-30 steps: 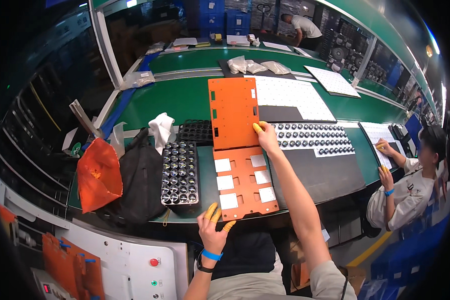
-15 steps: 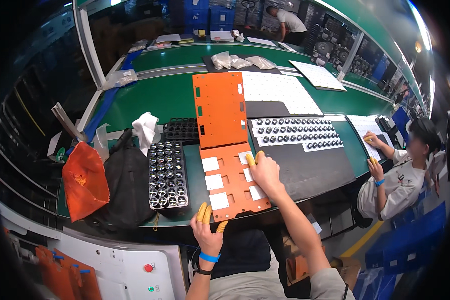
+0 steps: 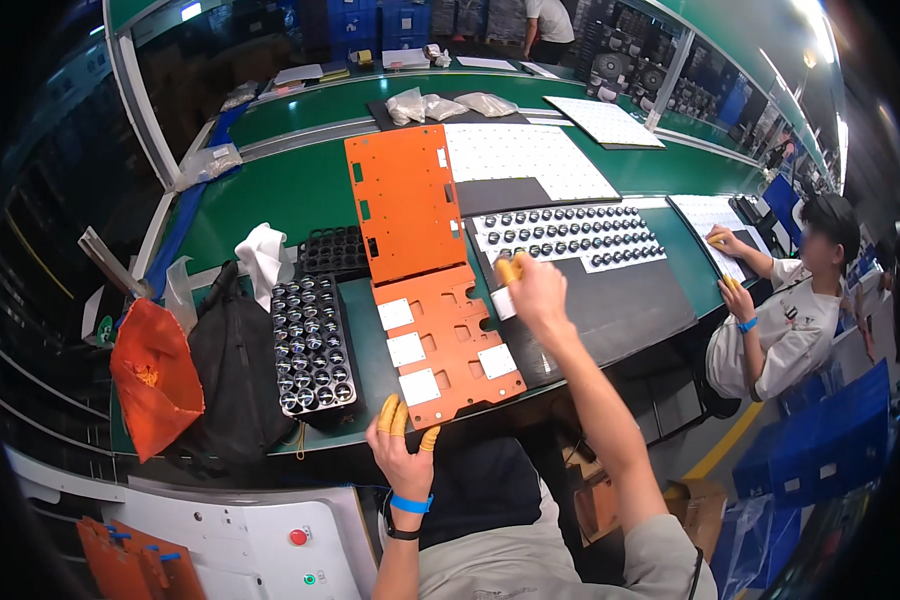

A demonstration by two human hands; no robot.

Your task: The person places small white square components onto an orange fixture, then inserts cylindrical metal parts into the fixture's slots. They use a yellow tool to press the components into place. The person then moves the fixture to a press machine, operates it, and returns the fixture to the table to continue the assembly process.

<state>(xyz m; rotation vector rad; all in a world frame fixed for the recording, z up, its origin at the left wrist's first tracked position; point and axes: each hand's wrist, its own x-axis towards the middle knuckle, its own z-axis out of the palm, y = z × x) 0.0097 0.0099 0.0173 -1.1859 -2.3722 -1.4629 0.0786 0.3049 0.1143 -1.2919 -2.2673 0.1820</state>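
Note:
A hinged orange fixture [image 3: 448, 322] lies at the table's near edge, its orange lid [image 3: 403, 205] folded open away from me. White square plates [image 3: 406, 350] sit down its left side, and one white plate [image 3: 496, 361] sits at its near right. My right hand [image 3: 538, 295], in yellow finger cots, is closed on a white plate [image 3: 505, 304] just off the fixture's right edge. Whether a second plate is under it I cannot tell. My left hand [image 3: 400, 450], also in yellow finger cots, has its fingers apart at the fixture's near left corner.
A black tray of round black lens-like parts [image 3: 313, 345] stands to the left, near a black bag [image 3: 235, 370] and an orange pouch [image 3: 155, 365]. Right of the fixture, a white sheet with rows of black parts [image 3: 570, 232] lies on a dark mat [image 3: 610, 300]. A co-worker [image 3: 780, 310] sits at the right.
My right hand has lifted from the fixture's right side with a white plate, and two plates are gone from that side. The view has shifted slightly; my left hand stays by the corner.

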